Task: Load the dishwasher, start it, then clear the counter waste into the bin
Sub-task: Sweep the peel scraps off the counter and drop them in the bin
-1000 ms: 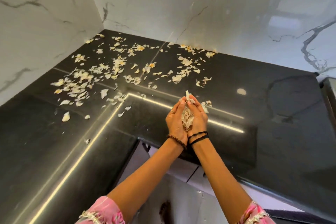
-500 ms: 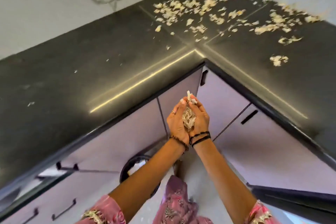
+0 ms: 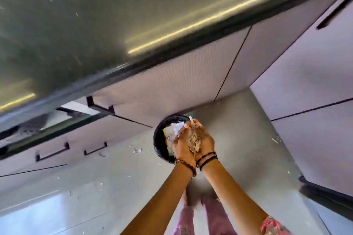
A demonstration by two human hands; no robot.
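My left hand (image 3: pixel 181 144) and my right hand (image 3: pixel 205 138) are cupped together around a heap of pale dry peels (image 3: pixel 194 140). They hang just above the right side of a round black bin (image 3: pixel 159 139) that stands on the floor. White and yellow rubbish (image 3: pixel 172 129) lies inside the bin. My hands hide the bin's right rim.
The black counter (image 3: pixel 95 34) fills the upper left, with its edge running diagonally. Pale cabinet fronts with black handles (image 3: pixel 95 150) stand behind and to the right of the bin. Small scraps (image 3: pixel 136 150) lie on the grey floor to the left of the bin.
I turned from the counter corner down to the floor. My cupped hands carried the peels off the counter and now hold them over the bin.
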